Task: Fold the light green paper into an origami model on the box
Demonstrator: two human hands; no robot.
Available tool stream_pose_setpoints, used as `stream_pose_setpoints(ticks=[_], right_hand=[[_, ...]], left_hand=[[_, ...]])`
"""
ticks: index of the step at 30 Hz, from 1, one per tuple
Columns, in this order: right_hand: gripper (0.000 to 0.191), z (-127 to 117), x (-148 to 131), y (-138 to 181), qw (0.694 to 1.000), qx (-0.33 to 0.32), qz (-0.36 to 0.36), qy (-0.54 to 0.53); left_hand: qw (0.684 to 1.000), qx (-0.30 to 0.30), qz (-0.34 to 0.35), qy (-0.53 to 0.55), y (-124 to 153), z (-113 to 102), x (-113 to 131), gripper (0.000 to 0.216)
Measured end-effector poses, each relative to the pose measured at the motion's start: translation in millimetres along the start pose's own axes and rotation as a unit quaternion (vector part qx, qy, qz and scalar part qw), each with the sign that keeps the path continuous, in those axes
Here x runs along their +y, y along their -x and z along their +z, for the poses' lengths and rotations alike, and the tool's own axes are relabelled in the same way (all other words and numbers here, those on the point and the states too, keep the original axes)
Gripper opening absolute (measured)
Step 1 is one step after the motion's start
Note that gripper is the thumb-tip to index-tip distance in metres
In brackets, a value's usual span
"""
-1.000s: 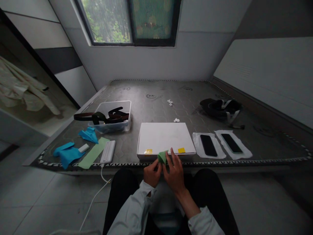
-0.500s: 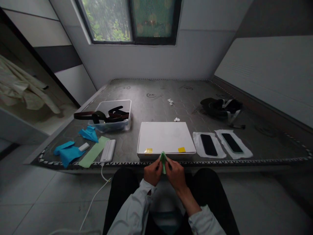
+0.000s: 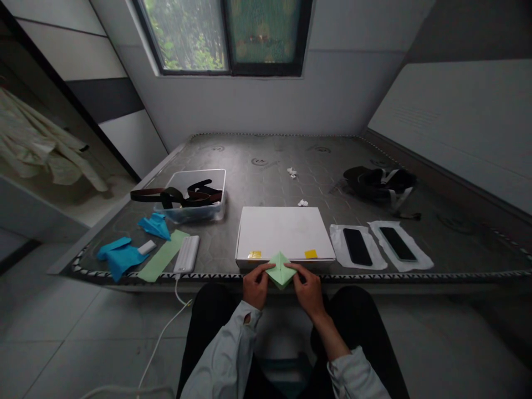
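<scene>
Fingers of both hands are pinched on a folded green paper (image 3: 281, 270), a small diamond-shaped piece with a crease down its middle. The left hand (image 3: 255, 284) grips its left corner between thumb and fingertips, and the right hand (image 3: 308, 286) has the right corner in the same kind of grip. The paper is held flat and spread between them, just over the near edge of the mattress (image 3: 266, 166), its upper point overlapping the front side of a white box (image 3: 285, 231).

That box lies closed right behind the hands, with two yellow stickers (image 3: 310, 254) on its front edge. To its right two dark phones (image 3: 356, 246) each rest on a white sheet, side by side. Farther back on that side sits a black bundle of straps (image 3: 380, 183). Small white crumpled scraps (image 3: 292, 173) lie behind the box.

Left of the box a white power strip (image 3: 187, 254) lies near the mattress edge, its cable (image 3: 160, 338) dropping to the floor. Beside it is a pale green paper strip (image 3: 163, 256), then blue folded papers (image 3: 120, 256) and a blue paper plane (image 3: 155, 226). A clear plastic tub (image 3: 195, 194) behind them holds dark belts (image 3: 174, 195).

Both forearms come up from the lap in grey sleeves, wrists close together, palms turned inward and down, knuckles toward the box. Nothing lies between the hands and the paper.
</scene>
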State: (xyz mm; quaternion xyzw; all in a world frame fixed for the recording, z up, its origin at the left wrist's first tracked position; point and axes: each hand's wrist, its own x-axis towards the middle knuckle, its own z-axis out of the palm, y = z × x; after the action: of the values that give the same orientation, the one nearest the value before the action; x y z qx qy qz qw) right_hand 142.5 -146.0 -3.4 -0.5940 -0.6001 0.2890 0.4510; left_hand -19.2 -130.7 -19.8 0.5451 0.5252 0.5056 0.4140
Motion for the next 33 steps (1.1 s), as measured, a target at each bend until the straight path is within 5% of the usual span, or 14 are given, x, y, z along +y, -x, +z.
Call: stream_pose_setpoints(ticks=[11, 18, 25, 33], right_hand=[[0.051, -10, 8, -8, 0.975, -0.122, 0.052, -0.179], [0.048, -20, 9, -7, 0.958, -0.21, 0.072, -0.184], [0.034, -28, 4, -10, 0.971, -0.201, 0.052, -0.116], [0.039, -33, 5, -10, 0.962, -0.225, 0.039, -0.152]], left_hand=[[0.972, -0.084, -0.096, 0.198, -10, -6, -10, 0.037], [0.982, -0.099, -0.091, 0.135, -12, -8, -8, 0.033], [0.974, -0.146, -0.079, 0.151, -11, -11, -3, 0.042], [0.977, -0.159, -0.055, 0.129, -11, -14, 1, 0.037]])
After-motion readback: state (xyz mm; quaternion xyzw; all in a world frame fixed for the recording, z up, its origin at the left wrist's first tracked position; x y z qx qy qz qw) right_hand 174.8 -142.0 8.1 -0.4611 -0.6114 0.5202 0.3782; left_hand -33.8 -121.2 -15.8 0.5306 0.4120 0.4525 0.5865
